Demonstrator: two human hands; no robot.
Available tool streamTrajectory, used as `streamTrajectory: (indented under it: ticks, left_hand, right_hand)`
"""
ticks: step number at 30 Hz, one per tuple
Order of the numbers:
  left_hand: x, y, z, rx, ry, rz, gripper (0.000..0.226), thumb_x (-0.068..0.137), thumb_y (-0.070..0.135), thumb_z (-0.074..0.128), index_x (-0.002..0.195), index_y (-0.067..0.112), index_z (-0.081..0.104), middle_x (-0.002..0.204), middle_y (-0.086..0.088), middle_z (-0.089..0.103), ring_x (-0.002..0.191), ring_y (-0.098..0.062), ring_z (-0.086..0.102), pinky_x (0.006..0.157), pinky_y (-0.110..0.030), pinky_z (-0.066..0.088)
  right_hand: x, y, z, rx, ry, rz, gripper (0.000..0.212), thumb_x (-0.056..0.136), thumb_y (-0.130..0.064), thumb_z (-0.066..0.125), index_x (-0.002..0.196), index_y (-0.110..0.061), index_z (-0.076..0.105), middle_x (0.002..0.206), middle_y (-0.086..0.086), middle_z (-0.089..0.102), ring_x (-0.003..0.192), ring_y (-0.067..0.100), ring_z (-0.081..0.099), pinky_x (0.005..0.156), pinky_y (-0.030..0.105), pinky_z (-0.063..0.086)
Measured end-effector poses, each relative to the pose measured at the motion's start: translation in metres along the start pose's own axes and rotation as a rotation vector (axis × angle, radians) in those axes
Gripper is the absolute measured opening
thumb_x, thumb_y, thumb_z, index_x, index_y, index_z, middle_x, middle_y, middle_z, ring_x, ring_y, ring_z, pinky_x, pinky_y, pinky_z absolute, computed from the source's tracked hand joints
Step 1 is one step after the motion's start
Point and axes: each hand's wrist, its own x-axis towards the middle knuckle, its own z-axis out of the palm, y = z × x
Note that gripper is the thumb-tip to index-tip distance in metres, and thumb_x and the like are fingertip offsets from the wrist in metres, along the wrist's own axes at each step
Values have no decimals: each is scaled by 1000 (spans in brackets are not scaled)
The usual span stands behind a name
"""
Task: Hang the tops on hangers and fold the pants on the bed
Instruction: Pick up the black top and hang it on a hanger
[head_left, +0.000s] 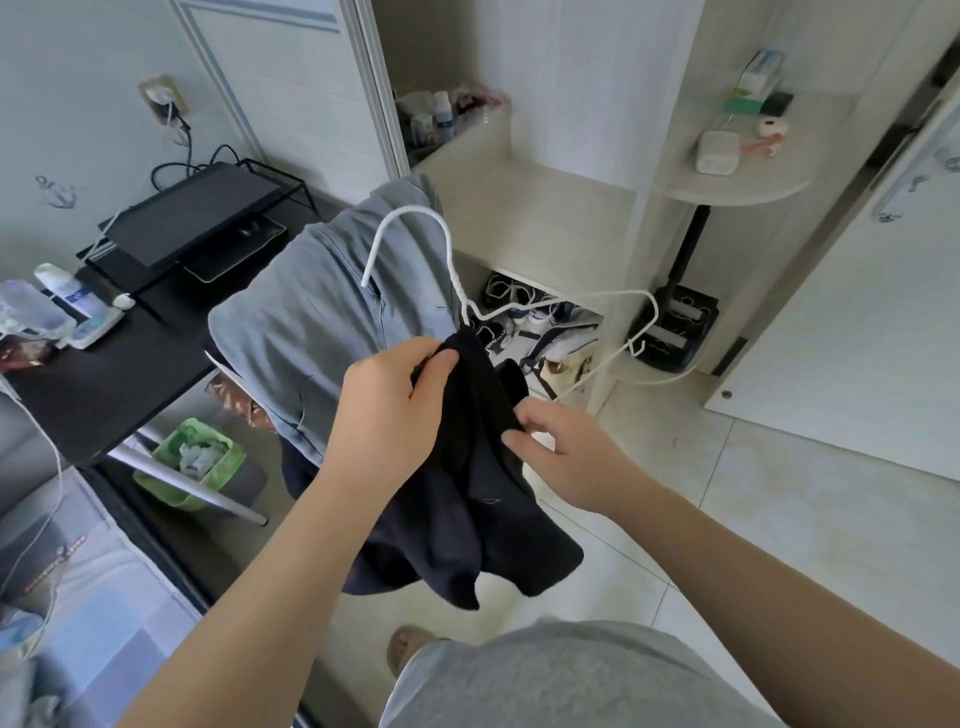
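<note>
1. Pale grey cotton garment (322, 322): draped over a chair back on the left, untouched. Top or pants cannot be told.
2. Left hand (395, 410): fingers curled tight, pinching the upper edge of the dark navy fabric top (467, 493) just below the neck of the hanger.
3. The top hangs bunched in mid-air between both hands, above the tiled floor, its hem loose.
4. Thin white wire hanger (457, 291): hook up, tilted. Its right arm stands bare, clear of the cloth.
5. Right hand (566, 462): thumb and fingers closed on a fold of the top, low on its right side.
6. Risks, as judged:
   - The bunched cloth could hide the neck opening, so the bare arm may be threaded through a sleeve instead.
   - The wire end may snag the fabric.
   - Releasing either grip early could let the top slide off.
7. Count: 1 hanger, 1 navy top, 1 grey garment, 2 hands.
</note>
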Motion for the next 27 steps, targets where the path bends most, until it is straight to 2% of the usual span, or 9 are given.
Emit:
streamTrajectory:
  ticks: [4,6,8,10,13,16,19,22,27]
  left_hand:
    - [1,-10,-2,-2,26,-30,25,101,21,57,81,11,67,55,-3,51,55,-20,45,50,-17,32]
    - [4,-15,-2,1,36,-50,26,101,20,57,79,12,66,52,2,46,51,-14,40,50,-17,32]
    - [6,-19,-1,7,23,-77,30,101,20,57,74,8,61,50,6,38,49,-11,35,49,-17,30]
    - [6,-23,-1,19,2,-81,34,101,20,58,71,4,56,51,4,33,49,-11,32,49,-18,27]
    - [5,-29,-8,7,-34,-78,30,101,23,58,78,5,64,57,-13,46,50,-15,35,50,-22,30]
    - [5,-40,-23,5,-63,-74,23,101,28,58,84,17,70,61,-10,56,52,-15,45,51,-21,37]
    - [3,-52,-37,6,-169,-37,29,101,32,57,80,13,66,63,-14,53,53,-17,42,53,-26,38]
    - [-2,-60,-45,-28,-269,-31,30,99,36,56,83,13,66,67,-17,52,58,-26,44,60,-37,40]
    - [-4,-69,-54,17,-324,-58,22,100,33,56,84,25,70,60,1,56,52,-3,45,56,-19,42]
  right_hand:
    - [-7,5,16,-135,65,-126,19,95,-36,46,85,-21,51,75,-4,57,77,16,53,103,24,32]
    - [-10,6,22,-66,68,-95,17,95,-38,44,85,-25,48,69,-2,54,70,16,49,88,14,36]
    - [-10,15,26,-8,-16,-33,21,97,-34,48,79,-36,38,64,-1,49,54,15,40,58,23,36]
    - [-10,29,27,-37,-129,70,29,99,-33,51,76,-39,35,66,2,52,45,11,37,51,22,31]
    - [-14,58,24,-168,-208,184,27,100,-36,51,75,-33,41,71,4,59,52,6,45,78,27,41]
    - [-18,81,12,-415,-228,223,23,102,-42,45,80,-35,44,81,-9,58,90,2,53,120,45,6]
    - [-20,97,-6,-546,-155,173,17,100,-45,48,92,-33,58,96,-17,60,115,3,48,119,51,-12]
    - [-16,103,-23,-543,-85,119,16,99,-42,54,102,-31,66,103,-19,61,118,3,50,119,50,-13]
    - [-2,94,-50,-437,-8,145,14,99,-34,58,106,-26,68,111,-12,64,117,7,53,122,47,-1]
